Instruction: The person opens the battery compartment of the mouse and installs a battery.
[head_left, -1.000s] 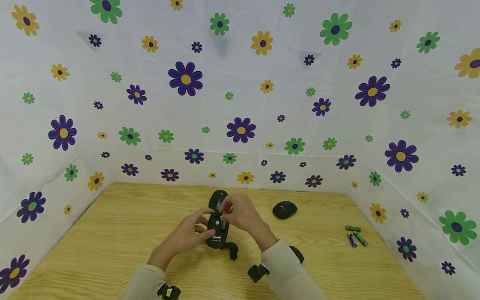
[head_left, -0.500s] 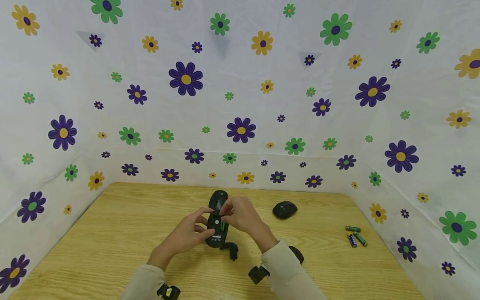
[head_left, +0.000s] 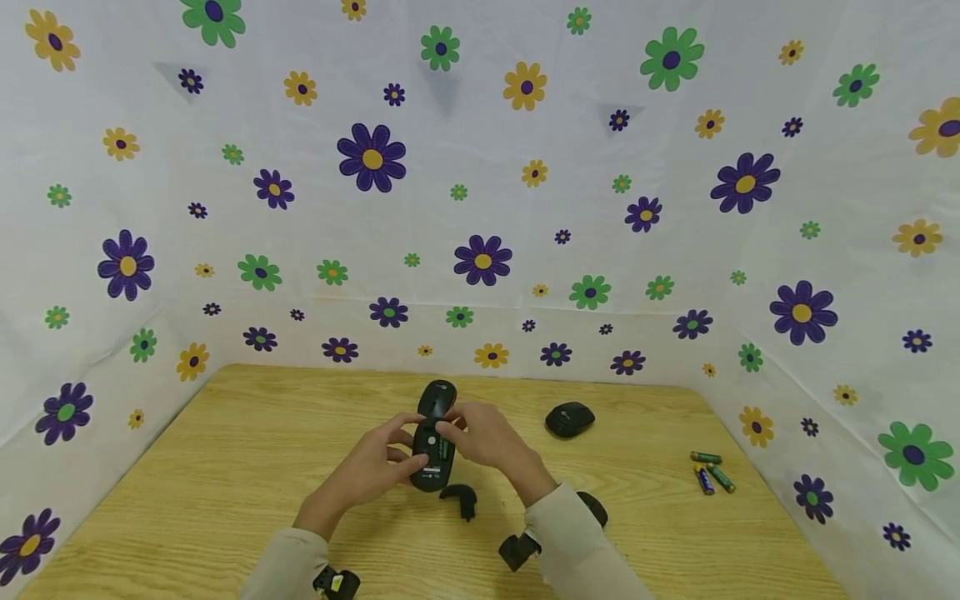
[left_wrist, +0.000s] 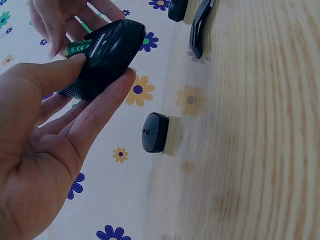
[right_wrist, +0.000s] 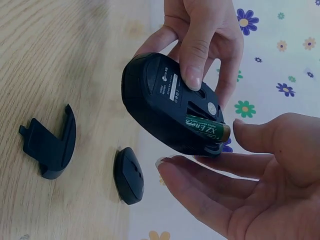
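Observation:
My left hand (head_left: 367, 471) holds a black computer mouse (right_wrist: 157, 107) with its underside turned up, thumb on the label side and fingers beneath. A green AA battery (right_wrist: 207, 127) lies in its open battery slot, one end sticking up at the mouse's edge. My right hand (head_left: 487, 435) is at that end. In the right wrist view its thumb tip is right by the battery's end, and its other fingers stretch loosely along the far side of the mouse. The mouse's black cover (right_wrist: 50, 145) lies detached on the table below, also seen in the head view.
More black mice stand on the wooden table (head_left: 300, 417): one mouse (head_left: 437, 396) behind my hands, another mouse (head_left: 570, 419) to the right, and a third mouse (head_left: 592, 508) partly behind my right sleeve. Two green batteries (head_left: 722, 477) and a blue battery (head_left: 703, 480) lie far right.
The battery's raised end has sunk down into the slot. My right hand has lowered slightly and its fingers have loosened from the battery. The held mouse has shifted a little left.

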